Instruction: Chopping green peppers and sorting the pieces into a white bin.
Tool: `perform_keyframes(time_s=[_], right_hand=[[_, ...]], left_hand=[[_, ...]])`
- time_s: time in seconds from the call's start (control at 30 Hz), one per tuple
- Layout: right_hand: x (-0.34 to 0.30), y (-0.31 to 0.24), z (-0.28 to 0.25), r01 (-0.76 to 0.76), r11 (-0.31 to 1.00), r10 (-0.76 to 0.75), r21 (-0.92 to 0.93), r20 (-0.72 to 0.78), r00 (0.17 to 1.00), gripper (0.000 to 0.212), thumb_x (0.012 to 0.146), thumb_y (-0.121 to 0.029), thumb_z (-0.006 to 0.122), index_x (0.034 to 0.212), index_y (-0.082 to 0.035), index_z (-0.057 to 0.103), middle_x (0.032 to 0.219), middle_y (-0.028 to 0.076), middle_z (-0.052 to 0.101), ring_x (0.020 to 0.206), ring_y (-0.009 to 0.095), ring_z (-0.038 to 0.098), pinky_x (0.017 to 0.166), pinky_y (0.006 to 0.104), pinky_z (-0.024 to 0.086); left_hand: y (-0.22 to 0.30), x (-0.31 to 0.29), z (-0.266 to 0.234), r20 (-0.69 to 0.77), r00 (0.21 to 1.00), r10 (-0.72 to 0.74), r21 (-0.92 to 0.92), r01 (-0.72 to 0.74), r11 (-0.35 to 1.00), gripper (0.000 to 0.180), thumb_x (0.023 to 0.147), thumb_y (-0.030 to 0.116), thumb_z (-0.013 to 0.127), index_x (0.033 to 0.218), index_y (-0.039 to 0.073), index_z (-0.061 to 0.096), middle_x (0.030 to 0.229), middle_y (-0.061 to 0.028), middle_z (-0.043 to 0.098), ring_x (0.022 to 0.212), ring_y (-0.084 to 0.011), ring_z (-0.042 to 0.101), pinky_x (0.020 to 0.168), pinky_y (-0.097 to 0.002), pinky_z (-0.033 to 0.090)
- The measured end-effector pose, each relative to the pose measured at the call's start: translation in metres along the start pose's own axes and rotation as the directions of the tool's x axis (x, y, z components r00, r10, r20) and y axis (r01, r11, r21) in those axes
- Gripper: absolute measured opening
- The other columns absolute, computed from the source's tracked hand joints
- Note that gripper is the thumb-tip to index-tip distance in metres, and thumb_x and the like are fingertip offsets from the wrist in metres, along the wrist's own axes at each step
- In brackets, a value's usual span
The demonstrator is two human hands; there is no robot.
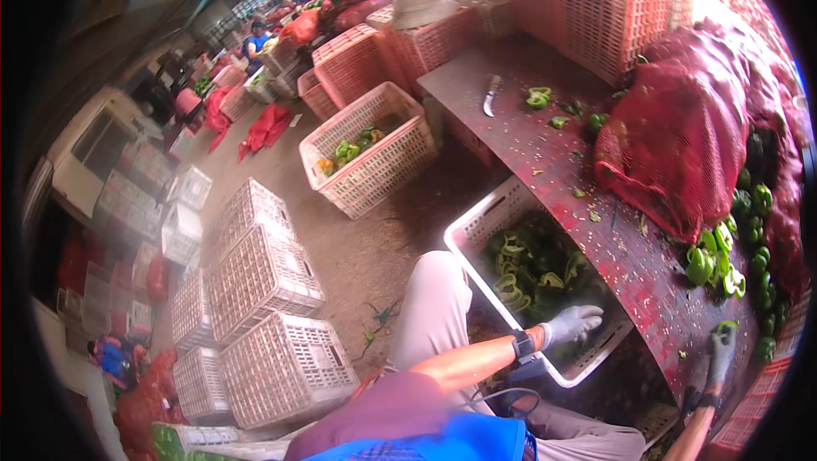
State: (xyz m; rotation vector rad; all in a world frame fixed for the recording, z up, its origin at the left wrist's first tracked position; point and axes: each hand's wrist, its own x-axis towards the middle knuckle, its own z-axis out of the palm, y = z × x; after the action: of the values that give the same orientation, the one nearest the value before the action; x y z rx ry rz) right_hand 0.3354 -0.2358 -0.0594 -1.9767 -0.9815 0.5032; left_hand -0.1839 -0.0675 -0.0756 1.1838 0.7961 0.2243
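Observation:
My left hand (574,326), in a grey glove, is above the near end of a white plastic crate (455,231). Its fingers are stretched out and nothing shows in them. Cut green bell peppers (515,278) lie inside that crate. Over the table's near right part, my gloved right hand (722,352) is closed on a green pepper (726,326), mostly covered by the fingers. Just beyond it sits a group of cut green peppers (713,258). Whole green peppers (760,248) spill along the right side, beside a big red mesh sack (672,133).
The dark table (587,206) bears scattered seeds and scraps, with a knife (491,95) toward its far end. A pinkish crate (374,163) holding peppers stands on the floor. Stacked white crates (272,291) rise at left; a straw hat (419,3) tops crates behind. Other people work far off.

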Motion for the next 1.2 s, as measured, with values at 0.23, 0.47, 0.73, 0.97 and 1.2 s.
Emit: perform_keyframes(time_s=[0.23, 0.47, 0.73, 0.97, 1.2], right_hand=[[-0.149, -0.270, 0.187, -0.238, 0.880, -0.092, 0.410, 0.640, 0.763, 0.026, 0.090, 0.000, 0.064, 0.114, -0.006, 0.061, 0.099, -0.001, 0.064, 0.087, 0.009, 0.060, 0.075, 0.0246, 0.050], [-0.196, -0.325, 0.256, -0.049, 0.892, -0.200, 0.449, 0.489, 0.849, 0.026, 0.093, -0.003, 0.067, 0.119, -0.003, 0.062, 0.101, 0.004, 0.068, 0.091, 0.014, 0.064, 0.080, 0.0286, 0.052], [-0.207, -0.333, 0.187, 0.074, 0.995, -0.088, 0.062, 0.264, 0.961, 0.014, 0.094, -0.008, 0.067, 0.107, -0.004, 0.064, 0.092, 0.016, 0.071, 0.082, 0.028, 0.071, 0.074, 0.0376, 0.056], [-0.253, -0.215, -0.040, -0.287, 0.416, 0.353, -0.863, -0.137, 0.926, 0.026, 0.090, -0.029, 0.070, 0.106, -0.010, 0.068, 0.106, 0.020, 0.071, 0.096, 0.034, 0.071, 0.079, 0.0476, 0.056], [-0.164, -0.191, 0.004, -0.106, 0.640, 0.026, -0.761, -0.116, 0.993, 0.062, 0.085, -0.042, 0.074, 0.138, -0.016, 0.059, 0.143, 0.023, 0.057, 0.128, 0.042, 0.058, 0.104, 0.0489, 0.050]], left_hand=[[0.053, -0.020, 0.018, 0.136, 0.984, 0.117, -0.610, -0.010, 0.792, 0.059, 0.102, 0.045, 0.062, 0.152, 0.017, 0.047, 0.130, -0.0001, 0.059, 0.101, -0.0119, 0.061, 0.088, -0.0334, 0.054], [0.066, -0.032, 0.014, -0.389, 0.859, 0.332, -0.072, -0.388, 0.919, 0.035, 0.095, 0.024, 0.069, 0.128, 0.010, 0.066, 0.111, -0.0011, 0.065, 0.100, -0.0095, 0.059, 0.088, -0.0291, 0.050], [0.063, -0.040, -0.008, -0.431, 0.738, 0.520, 0.223, -0.471, 0.853, 0.033, 0.092, 0.019, 0.074, 0.122, 0.009, 0.068, 0.103, -0.0043, 0.066, 0.091, -0.0145, 0.061, 0.082, -0.0313, 0.052], [0.006, 0.012, -0.035, -0.394, 0.697, 0.599, 0.683, -0.215, 0.698, 0.059, 0.087, 0.037, 0.077, 0.136, 0.011, 0.059, 0.131, -0.0175, 0.059, 0.121, -0.0375, 0.057, 0.104, -0.0483, 0.046], [-0.058, 0.010, -0.054, -0.225, 0.970, 0.088, 0.872, 0.161, 0.462, 0.076, 0.094, 0.060, 0.061, 0.154, 0.017, 0.046, 0.156, -0.0214, 0.043, 0.144, -0.0430, 0.038, 0.116, -0.0566, 0.035]])
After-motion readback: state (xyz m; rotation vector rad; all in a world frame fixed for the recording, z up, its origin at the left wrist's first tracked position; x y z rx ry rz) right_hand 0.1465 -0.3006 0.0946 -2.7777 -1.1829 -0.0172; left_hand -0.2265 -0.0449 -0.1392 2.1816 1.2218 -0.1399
